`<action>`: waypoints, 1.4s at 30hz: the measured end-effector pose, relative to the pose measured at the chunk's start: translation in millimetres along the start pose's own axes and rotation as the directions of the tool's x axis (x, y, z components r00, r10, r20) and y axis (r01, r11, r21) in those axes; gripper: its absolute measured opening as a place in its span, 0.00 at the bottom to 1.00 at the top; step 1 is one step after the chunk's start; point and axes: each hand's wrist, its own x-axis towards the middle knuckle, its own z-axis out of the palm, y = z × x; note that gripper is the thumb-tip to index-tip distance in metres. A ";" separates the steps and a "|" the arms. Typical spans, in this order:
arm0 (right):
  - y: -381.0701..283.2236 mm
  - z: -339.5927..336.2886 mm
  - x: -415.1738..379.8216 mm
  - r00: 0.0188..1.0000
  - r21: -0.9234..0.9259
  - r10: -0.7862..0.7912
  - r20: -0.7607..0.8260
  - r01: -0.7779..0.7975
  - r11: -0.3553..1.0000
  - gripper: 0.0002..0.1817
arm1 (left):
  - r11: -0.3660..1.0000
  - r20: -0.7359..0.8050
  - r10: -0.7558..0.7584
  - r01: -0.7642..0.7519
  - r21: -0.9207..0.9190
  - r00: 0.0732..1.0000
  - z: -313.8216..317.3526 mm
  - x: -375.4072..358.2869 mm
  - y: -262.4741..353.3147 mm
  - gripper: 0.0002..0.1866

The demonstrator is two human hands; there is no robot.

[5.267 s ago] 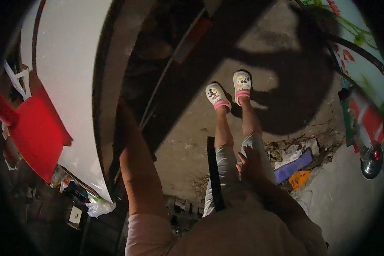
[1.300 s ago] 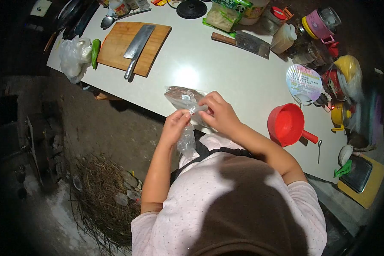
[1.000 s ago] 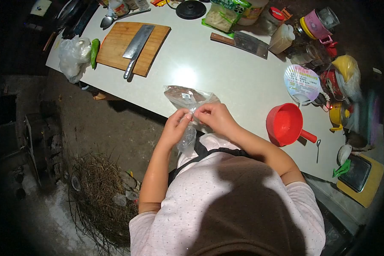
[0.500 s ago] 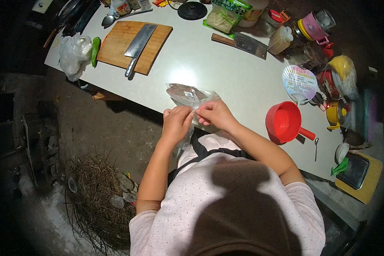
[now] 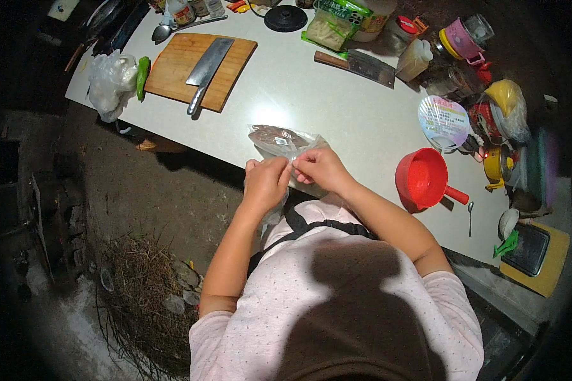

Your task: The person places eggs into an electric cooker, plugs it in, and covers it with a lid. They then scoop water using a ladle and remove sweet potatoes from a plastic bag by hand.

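Note:
A clear plastic bag (image 5: 276, 138) with something dark brown inside rests at the near edge of the white table. A small pale label shows on its contents. My left hand (image 5: 266, 181) pinches the gathered neck of the bag from the left, fingers closed. From the other side my right hand (image 5: 320, 170) also grips the bag's neck, thumb and fingertips pressed together. The two hands almost meet there. Loose plastic hangs below my left hand, partly hidden by it. The exact knot or fold between the fingertips is too small to make out.
A knife (image 5: 210, 70) lies on a wooden cutting board (image 5: 165, 66), beside a green pepper (image 5: 143, 77) and a white plastic bag (image 5: 111, 82). A cleaver (image 5: 368, 68) is farther back. To the right are a red ladle (image 5: 419, 184), a spoon (image 5: 470, 219) and a round fan (image 5: 443, 120).
Both hands stay on the bag's neck with only slight finger movement. The whole view has shifted a little.

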 end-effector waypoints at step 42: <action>-0.1 13.0 11.2 0.952 0.321 0.305 0.012 -0.292 0.901 0.06 | 0.997 0.029 0.061 -0.059 -0.054 0.998 6.5 1.2 -22.5 0.06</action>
